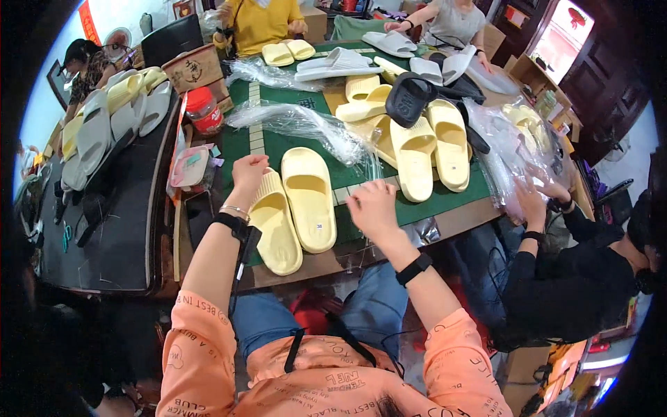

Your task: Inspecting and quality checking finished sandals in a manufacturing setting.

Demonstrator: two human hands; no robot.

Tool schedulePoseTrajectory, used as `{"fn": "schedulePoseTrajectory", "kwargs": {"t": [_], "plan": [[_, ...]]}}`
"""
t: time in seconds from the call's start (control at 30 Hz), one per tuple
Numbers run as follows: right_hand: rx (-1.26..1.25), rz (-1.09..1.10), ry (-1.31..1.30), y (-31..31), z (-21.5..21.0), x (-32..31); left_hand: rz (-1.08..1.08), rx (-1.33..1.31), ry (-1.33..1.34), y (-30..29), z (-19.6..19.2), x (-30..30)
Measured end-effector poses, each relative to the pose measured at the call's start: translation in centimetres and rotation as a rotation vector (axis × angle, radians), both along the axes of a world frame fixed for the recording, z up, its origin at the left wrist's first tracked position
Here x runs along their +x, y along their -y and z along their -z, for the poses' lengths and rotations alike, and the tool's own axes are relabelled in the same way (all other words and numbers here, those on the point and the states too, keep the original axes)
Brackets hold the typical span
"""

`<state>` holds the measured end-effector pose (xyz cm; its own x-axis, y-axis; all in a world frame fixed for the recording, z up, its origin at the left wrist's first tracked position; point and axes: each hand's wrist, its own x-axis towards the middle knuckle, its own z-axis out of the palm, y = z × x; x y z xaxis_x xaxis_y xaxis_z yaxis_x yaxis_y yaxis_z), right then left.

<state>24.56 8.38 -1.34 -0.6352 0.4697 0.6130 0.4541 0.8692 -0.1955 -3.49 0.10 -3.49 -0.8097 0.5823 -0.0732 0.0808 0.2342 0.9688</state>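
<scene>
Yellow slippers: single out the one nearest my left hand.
The front pair's left slipper: its strap lies beside your left hand, while its mate lies to the right.

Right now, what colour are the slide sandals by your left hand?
The slide sandals are pale yellow, best seen in the head view.

Nearest yellow slippers — two; red-lidded jar — one.
</scene>
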Motion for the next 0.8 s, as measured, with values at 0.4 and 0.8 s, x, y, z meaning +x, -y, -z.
{"fn": "schedulePoseTrajectory", "kwargs": {"t": [0.4, 0.8], "plan": [[-0.371, -0.147, 0.3, 9.3, 1.3, -6.1, 0.17, 0.172, -0.006, -1.3, -2.3, 1.1], [-0.576, -0.298, 0.309, 9.5, 0.4, -4.4, 0.467, 0.016, -0.743, -1.3, -1.6, 3.8]]}}
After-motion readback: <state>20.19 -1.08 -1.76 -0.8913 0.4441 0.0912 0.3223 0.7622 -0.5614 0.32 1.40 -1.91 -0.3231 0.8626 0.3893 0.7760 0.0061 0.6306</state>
